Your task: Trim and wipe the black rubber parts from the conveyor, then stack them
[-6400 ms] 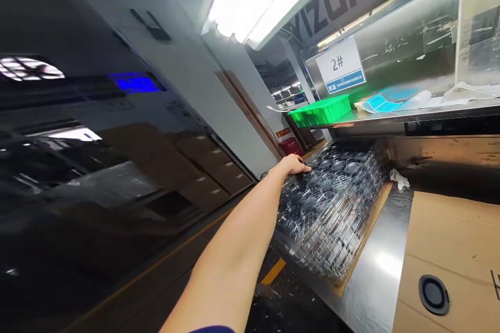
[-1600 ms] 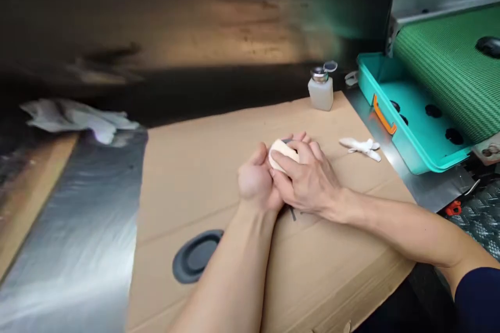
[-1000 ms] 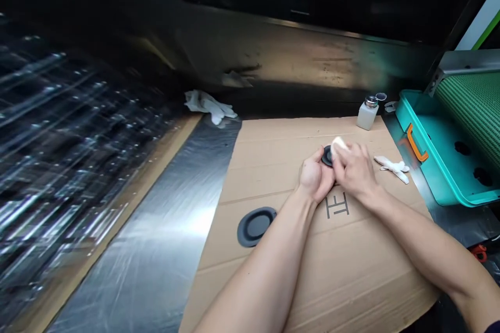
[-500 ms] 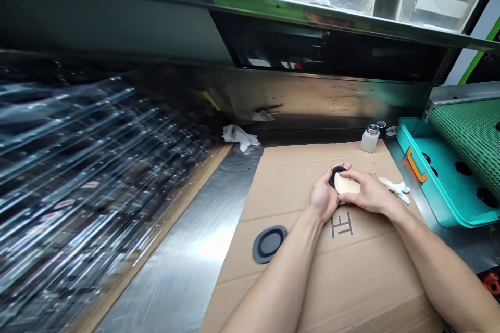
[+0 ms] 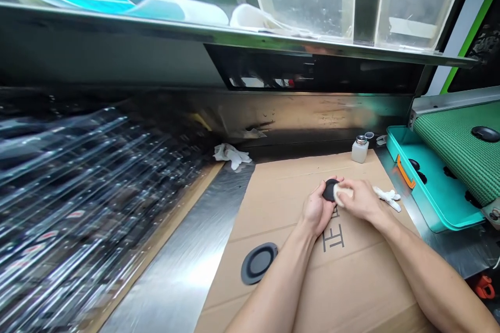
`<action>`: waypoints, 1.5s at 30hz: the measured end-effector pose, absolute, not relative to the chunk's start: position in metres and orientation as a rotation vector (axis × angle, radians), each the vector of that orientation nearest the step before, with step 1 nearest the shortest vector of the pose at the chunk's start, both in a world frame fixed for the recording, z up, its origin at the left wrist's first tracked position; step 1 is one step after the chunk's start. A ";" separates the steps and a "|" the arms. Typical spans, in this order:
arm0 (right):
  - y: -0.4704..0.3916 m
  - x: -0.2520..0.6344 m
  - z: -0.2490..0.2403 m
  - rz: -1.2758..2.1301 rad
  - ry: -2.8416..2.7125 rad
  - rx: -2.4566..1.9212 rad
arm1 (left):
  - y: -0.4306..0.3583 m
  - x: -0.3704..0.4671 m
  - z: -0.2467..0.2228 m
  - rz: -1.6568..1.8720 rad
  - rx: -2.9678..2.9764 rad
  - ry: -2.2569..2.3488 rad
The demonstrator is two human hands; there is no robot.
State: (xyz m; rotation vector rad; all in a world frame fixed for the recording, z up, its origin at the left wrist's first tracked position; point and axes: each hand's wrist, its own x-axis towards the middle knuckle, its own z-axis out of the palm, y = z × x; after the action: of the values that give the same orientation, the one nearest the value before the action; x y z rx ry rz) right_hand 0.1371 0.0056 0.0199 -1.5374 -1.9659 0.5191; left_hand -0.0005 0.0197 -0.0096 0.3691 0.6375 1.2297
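The cream pad (image 5: 342, 196) has slid toward the edge of the dark disc (image 5: 329, 190), baring more of its face; it appears to be worked across the surface rather than merely held there.

The left hand (image 5: 315, 208) cradles the disc in a closed grip above the cardboard (image 5: 351, 291) on the metal bench (image 5: 167, 281), while the right hand (image 5: 361, 200) pinches the pad. A grey oval part (image 5: 258, 264) lies nearer the person; a small bottle (image 5: 360, 151) stands behind.
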 end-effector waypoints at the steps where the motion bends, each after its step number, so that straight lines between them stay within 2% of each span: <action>1: 0.005 0.137 0.020 0.556 -1.996 -1.531 | 0.021 -0.002 -0.009 1.225 0.354 0.649; 8: 0.011 0.151 0.020 0.510 -1.989 -1.643 | 0.028 -0.019 -0.001 1.460 0.289 0.728; 11: 0.017 0.168 0.031 0.419 -1.937 -1.645 | 0.025 -0.022 0.005 1.424 0.278 0.695; 15: 0.018 0.200 0.050 0.170 -1.988 -1.910 | 0.020 -0.020 0.011 1.338 0.210 0.592; 20: 0.015 0.222 0.052 0.357 -2.168 -2.243 | 0.015 -0.019 0.020 1.179 0.132 0.506; 23: 0.021 0.220 0.048 0.230 -2.128 -2.132 | 0.011 -0.017 0.024 1.085 0.098 0.479; 26: 0.027 0.211 0.046 0.107 -2.079 -1.834 | 0.009 -0.015 0.024 1.031 0.097 0.505; 32: 0.025 0.179 0.035 0.192 -2.081 -1.417 | 0.009 -0.012 0.023 0.999 0.141 0.602; 40: 0.011 0.156 0.038 0.425 -2.183 -1.335 | 0.007 -0.004 0.015 0.960 0.322 0.752; 45: 0.008 0.150 0.038 0.320 -2.304 -1.374 | 0.000 0.005 0.013 0.956 0.547 0.900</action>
State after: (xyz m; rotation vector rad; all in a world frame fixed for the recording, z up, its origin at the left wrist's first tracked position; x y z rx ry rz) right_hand 0.1502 0.0081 0.0376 -1.3741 -2.3045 0.3199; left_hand 0.0046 0.0001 0.0134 0.5466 0.8997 0.9561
